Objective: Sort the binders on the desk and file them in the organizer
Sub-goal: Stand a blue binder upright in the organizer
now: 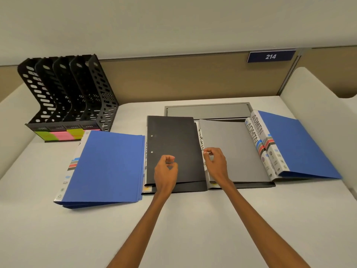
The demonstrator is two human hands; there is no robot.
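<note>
Head view, centre of the frame: the left hand [166, 169] hovers over the dark binder [173, 149] with its fingers loosely curled inward, gripping nothing. Just to its right, the right hand [215, 163] has thumb and forefinger drawn together at the white spine label [201, 144] that runs between the dark binder and the grey binder [231, 151]; whether the fingertips actually pinch the label cannot be told. Both forearms reach up from the lower edge of the frame.

Both of these binders lie flat on the white desk [183, 229], side by side and touching, with further covers showing beneath their near edges. Left of centre lies a blue binder [108, 167], its spine toward the left. At the right, another blue binder [297, 144] rests with two spines marked "ADMIN" showing beside it. Behind the grey binder sits a flat grey panel [208, 111].

In the upper left stands the black organizer [67, 93], its perforated slots holding nothing, with green and pink sticky labels [61, 135] along its front base. A blue plate reading 214 [270, 56] hangs on the partition at upper right.
</note>
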